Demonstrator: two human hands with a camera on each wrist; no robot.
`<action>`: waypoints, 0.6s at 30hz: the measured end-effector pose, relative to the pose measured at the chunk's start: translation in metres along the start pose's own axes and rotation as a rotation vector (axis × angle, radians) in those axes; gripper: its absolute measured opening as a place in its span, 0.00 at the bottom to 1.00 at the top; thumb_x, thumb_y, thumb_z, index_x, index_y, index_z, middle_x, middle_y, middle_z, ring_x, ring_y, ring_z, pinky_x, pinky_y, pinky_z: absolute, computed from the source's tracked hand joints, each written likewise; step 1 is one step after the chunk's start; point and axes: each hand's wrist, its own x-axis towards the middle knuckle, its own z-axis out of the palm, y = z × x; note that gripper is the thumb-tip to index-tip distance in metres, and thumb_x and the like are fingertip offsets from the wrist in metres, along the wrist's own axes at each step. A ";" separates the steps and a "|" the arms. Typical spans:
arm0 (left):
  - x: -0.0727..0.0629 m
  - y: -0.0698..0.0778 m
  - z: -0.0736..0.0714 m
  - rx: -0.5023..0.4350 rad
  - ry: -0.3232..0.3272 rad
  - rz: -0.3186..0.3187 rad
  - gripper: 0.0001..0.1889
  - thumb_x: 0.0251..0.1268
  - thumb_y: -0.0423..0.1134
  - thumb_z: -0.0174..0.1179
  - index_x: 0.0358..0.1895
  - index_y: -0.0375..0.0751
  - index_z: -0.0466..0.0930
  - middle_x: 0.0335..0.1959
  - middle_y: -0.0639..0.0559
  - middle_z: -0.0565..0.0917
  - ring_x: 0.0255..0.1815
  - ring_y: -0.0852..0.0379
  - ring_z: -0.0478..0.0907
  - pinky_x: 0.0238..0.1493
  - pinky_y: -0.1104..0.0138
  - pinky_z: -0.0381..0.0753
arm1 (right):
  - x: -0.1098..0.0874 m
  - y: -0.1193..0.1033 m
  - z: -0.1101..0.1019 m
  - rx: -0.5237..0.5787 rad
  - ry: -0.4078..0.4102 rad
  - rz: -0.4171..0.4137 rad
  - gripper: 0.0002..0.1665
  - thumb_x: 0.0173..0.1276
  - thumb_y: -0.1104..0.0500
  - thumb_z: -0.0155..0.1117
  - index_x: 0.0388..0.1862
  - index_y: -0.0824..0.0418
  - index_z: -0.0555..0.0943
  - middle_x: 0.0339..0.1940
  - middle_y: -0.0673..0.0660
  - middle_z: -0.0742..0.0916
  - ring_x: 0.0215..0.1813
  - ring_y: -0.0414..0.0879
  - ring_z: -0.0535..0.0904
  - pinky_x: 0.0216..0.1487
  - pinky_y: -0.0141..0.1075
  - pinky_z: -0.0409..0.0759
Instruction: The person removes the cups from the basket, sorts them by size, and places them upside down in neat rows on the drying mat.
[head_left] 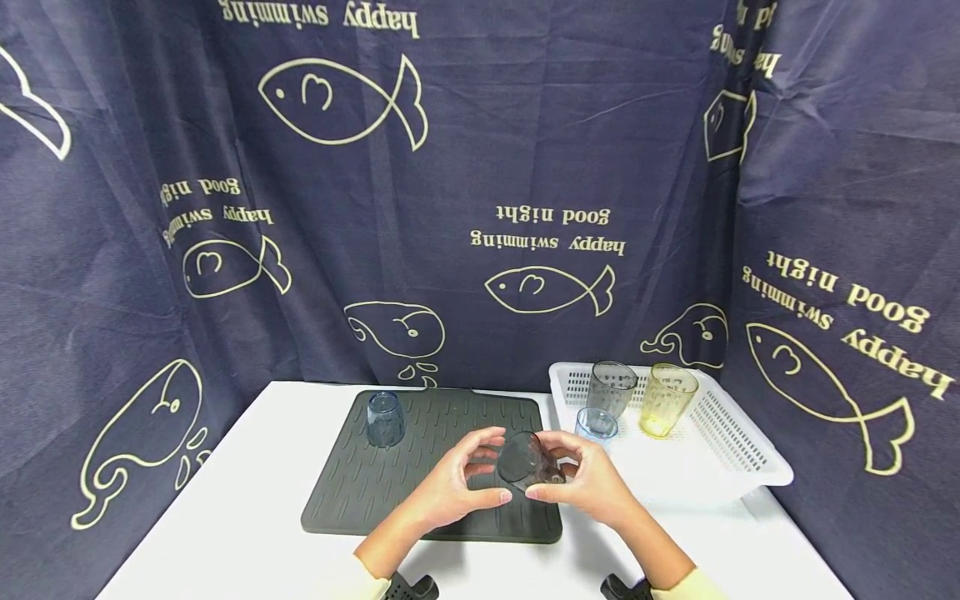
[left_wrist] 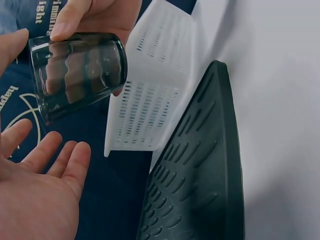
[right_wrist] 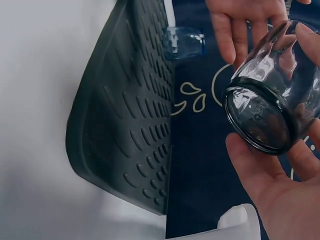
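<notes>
My right hand (head_left: 588, 483) holds a dark grey see-through glass (head_left: 525, 460) above the right part of a black drying mat (head_left: 442, 421). The glass is tilted on its side, its thick base showing in the right wrist view. My left hand (head_left: 453, 487) is close beside the glass at its left end. In the left wrist view the left fingers (left_wrist: 47, 155) are spread below the glass, with a gap between. The left thumb is near one end of it; whether it touches cannot be told. A blue glass (head_left: 385, 421) stands at the mat's far left.
A white perforated basket (head_left: 757, 454) sits right of the mat. In it are a grey glass (head_left: 611, 390), a yellow glass (head_left: 666, 404) and a blue glass (head_left: 596, 425). Dark blue fish-print cloth (head_left: 450, 183) walls the white table (head_left: 225, 517) at the back and sides.
</notes>
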 end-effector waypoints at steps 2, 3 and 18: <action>0.000 0.000 0.001 0.005 0.004 -0.006 0.42 0.60 0.38 0.74 0.76 0.47 0.63 0.72 0.41 0.70 0.69 0.40 0.71 0.72 0.56 0.75 | 0.000 0.000 0.001 -0.002 -0.013 0.000 0.40 0.48 0.61 0.86 0.62 0.65 0.81 0.56 0.64 0.87 0.48 0.39 0.84 0.47 0.32 0.86; 0.000 0.000 0.002 0.010 0.006 -0.006 0.41 0.60 0.38 0.74 0.76 0.47 0.63 0.72 0.41 0.70 0.69 0.39 0.71 0.72 0.56 0.75 | 0.000 0.000 0.001 -0.002 -0.018 -0.002 0.40 0.49 0.61 0.86 0.62 0.64 0.81 0.55 0.63 0.88 0.48 0.39 0.84 0.47 0.33 0.86; 0.002 -0.001 0.006 0.035 0.011 -0.036 0.41 0.60 0.39 0.74 0.76 0.48 0.64 0.72 0.46 0.71 0.66 0.44 0.74 0.67 0.64 0.78 | 0.002 0.001 0.008 -0.093 -0.002 -0.003 0.41 0.44 0.54 0.89 0.60 0.58 0.84 0.57 0.53 0.89 0.53 0.37 0.84 0.54 0.31 0.83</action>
